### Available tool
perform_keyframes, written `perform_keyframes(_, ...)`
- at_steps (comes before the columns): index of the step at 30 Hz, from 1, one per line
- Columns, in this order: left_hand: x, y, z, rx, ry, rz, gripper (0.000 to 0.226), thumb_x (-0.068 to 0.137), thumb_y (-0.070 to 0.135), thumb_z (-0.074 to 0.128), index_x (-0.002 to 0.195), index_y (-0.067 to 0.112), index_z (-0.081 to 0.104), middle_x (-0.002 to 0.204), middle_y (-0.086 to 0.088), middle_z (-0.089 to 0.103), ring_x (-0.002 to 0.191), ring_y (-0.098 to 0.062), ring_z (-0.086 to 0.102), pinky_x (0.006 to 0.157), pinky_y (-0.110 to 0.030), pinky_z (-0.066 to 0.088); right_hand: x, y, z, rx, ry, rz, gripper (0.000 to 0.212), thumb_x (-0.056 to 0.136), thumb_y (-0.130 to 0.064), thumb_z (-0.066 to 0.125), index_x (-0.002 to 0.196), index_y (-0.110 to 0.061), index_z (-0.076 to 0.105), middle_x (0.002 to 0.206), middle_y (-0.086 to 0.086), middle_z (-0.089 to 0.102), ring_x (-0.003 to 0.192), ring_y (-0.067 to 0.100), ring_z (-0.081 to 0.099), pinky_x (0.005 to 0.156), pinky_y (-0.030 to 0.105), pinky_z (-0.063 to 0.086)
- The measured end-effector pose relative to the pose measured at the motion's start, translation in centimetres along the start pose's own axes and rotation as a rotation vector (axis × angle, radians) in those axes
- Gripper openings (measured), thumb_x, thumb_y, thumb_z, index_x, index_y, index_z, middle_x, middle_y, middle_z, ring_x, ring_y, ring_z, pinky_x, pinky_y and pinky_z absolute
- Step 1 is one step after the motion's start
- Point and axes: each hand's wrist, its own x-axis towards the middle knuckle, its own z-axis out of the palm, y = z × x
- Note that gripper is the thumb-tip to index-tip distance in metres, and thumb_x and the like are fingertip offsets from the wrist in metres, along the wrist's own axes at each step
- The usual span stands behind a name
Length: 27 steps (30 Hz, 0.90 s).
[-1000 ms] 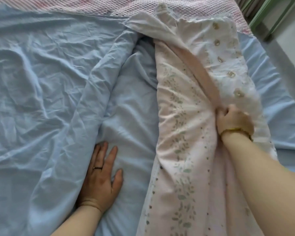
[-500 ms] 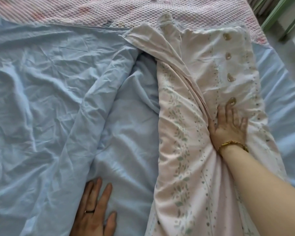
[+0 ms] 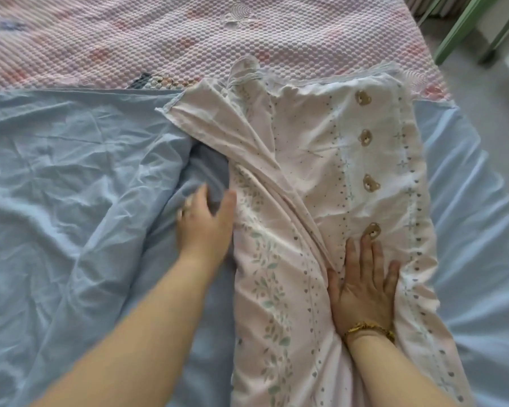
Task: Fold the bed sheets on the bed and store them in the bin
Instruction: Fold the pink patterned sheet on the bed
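A pale pink sheet (image 3: 329, 160) with bears and leaf sprigs lies in a long, loosely folded strip down the right half of the bed. My right hand (image 3: 365, 280) presses flat on it with straight fingers, just right of a deep crease. A crumpled light blue sheet (image 3: 71, 186) covers the left and middle of the bed. My left hand (image 3: 204, 220) reaches over the blue sheet to the pink strip's left edge, fingers spread and slightly blurred, holding nothing. No bin is in view.
A pink quilted mattress cover (image 3: 188, 39) shows at the far end of the bed. Beyond the bed's right edge are grey floor (image 3: 494, 92) and green furniture legs (image 3: 459, 27).
My left hand has left the blue sheet near me and moved forward and right to the pink strip's edge. My right hand opened from a grip and now lies flat on the sheet.
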Motion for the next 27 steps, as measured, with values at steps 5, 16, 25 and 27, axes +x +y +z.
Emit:
perform_keyframes(5, 10.3, 6.9, 2.1, -0.440, 0.026, -0.386, 0.061, 0.084, 0.038, 0.062, 0.134, 0.008, 0.042, 0.126, -0.004, 0.051, 0.113, -0.023, 0.050, 0.097, -0.031, 0.041, 0.7, 0.7, 0.9, 0.055, 0.111, -0.048, 0.058, 0.083, -0.039, 0.031, 0.132, -0.008, 0.035, 0.138, 0.015, 0.039, 0.143, 0.016, -0.003, 0.115, 0.031, -0.009)
perform_keyframes(16, 8.5, 12.3, 10.5, 0.675, -0.779, 0.527, 0.062, 0.096, 0.035, 0.043, 0.148, 0.032, 0.009, 0.155, 0.002, 0.015, 0.141, -0.018, 0.018, 0.112, -0.031, 0.015, 0.4, 1.6, 2.5, 0.025, 0.287, -0.115, 0.058, 0.096, -0.046, 0.001, 0.147, -0.020, -0.006, 0.154, -0.004, -0.014, 0.143, 0.012, -0.011, 0.116, 0.037, -0.009)
perform_keyframes(25, 12.6, 10.7, 6.0, 0.393, -0.045, 0.329, 0.069, 0.089, 0.015, 0.044, 0.147, 0.028, 0.010, 0.156, -0.007, -0.003, 0.143, -0.029, 0.002, 0.115, -0.044, 0.010, 0.3, 1.7, 3.0, 0.015, 0.306, -0.119, 0.059, 0.096, -0.046, 0.002, 0.148, -0.019, -0.004, 0.155, -0.002, -0.013, 0.143, 0.013, -0.010, 0.116, 0.038, -0.007)
perform_keyframes(27, 15.0, 11.5, 5.8, 0.542, -0.134, 0.245, 0.071, 0.089, 0.015, 0.048, 0.147, 0.031, 0.008, 0.155, -0.008, 0.003, 0.141, -0.033, 0.008, 0.113, -0.046, 0.015, 0.2, 1.7, 3.0, 0.019, 0.293, -0.116, 0.059, 0.096, -0.046, 0.002, 0.148, -0.019, -0.004, 0.155, -0.002, -0.013, 0.143, 0.013, -0.010, 0.116, 0.037, -0.008)
